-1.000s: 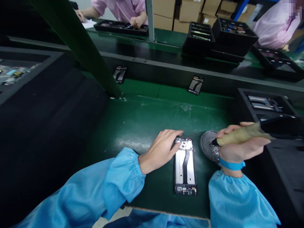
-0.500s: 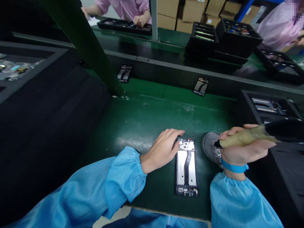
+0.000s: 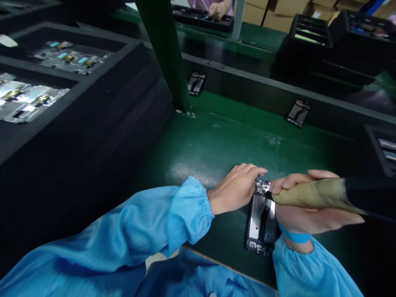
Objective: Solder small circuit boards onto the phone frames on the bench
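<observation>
An opened phone frame (image 3: 261,216) lies flat on the green bench mat (image 3: 216,144) near the front edge. My left hand (image 3: 236,187) rests with fingers stretched out on the frame's top left corner. My right hand (image 3: 306,206) is wrapped round an electric screwdriver (image 3: 324,194) with a tan taped grip and black body. Its tip sits over the top end of the phone frame. Both arms wear blue sleeves, and a blue band circles my right wrist.
Stacked black foam trays (image 3: 62,82) with circuit boards fill the left. A green post (image 3: 167,53) stands behind. Two phone frames (image 3: 196,82) (image 3: 298,112) lean on the conveyor rail. More black trays (image 3: 312,35) and another person's hand (image 3: 216,8) lie beyond.
My right hand moved the screwdriver left from the round screw dish onto the phone frame's top end. The view swung left; the dish is out of sight now.
</observation>
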`<action>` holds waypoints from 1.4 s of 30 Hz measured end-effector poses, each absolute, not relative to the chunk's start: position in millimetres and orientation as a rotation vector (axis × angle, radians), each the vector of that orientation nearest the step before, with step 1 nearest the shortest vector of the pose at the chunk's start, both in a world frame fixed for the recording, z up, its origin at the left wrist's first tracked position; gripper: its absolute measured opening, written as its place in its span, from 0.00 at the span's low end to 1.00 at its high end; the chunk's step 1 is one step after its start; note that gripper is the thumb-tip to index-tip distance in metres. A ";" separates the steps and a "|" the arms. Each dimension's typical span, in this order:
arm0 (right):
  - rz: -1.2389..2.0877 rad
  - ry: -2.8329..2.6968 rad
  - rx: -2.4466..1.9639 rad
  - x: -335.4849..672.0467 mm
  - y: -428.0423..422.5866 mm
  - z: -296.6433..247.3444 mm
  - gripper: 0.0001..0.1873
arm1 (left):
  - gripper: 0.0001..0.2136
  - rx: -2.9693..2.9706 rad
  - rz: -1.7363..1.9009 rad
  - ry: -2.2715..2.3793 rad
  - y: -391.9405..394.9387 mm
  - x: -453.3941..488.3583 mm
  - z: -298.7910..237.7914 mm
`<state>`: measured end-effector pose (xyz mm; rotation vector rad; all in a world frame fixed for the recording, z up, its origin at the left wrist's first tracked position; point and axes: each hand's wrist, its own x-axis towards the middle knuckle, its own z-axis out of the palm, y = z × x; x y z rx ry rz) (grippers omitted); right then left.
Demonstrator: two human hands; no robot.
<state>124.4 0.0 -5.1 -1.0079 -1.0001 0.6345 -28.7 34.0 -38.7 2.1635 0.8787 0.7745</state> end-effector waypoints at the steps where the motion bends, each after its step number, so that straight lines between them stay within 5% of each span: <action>1: 0.646 -1.009 -0.961 119.7 2.4 -6.8 0.32 | 0.23 2.162 0.766 0.877 34.1 -28.7 -38.7; 14: 0.686 -1.024 -0.847 109.2 5.4 -14.7 0.30 | 0.22 2.187 0.799 0.871 34.4 -29.0 -38.5; 20: 0.642 -0.938 -0.870 122.2 8.5 6.0 0.34 | 0.05 2.469 0.663 0.768 23.3 -30.4 -26.1; 25: 0.276 -0.750 -0.933 185.3 16.5 18.5 0.33 | 0.24 2.677 0.443 0.095 -5.0 -26.0 -25.2; 31: 0.200 -0.710 -1.003 209.4 25.9 0.4 0.29 | 0.10 2.794 0.433 0.664 70.8 -7.7 -32.3; 37: 0.229 -0.756 -1.023 199.5 25.6 -2.9 0.26 | 0.11 2.762 0.557 1.095 185.2 26.5 -40.5; 42: 0.292 -0.762 -1.024 200.7 23.2 -6.2 0.28 | 0.16 2.764 0.570 1.278 202.8 70.5 -38.6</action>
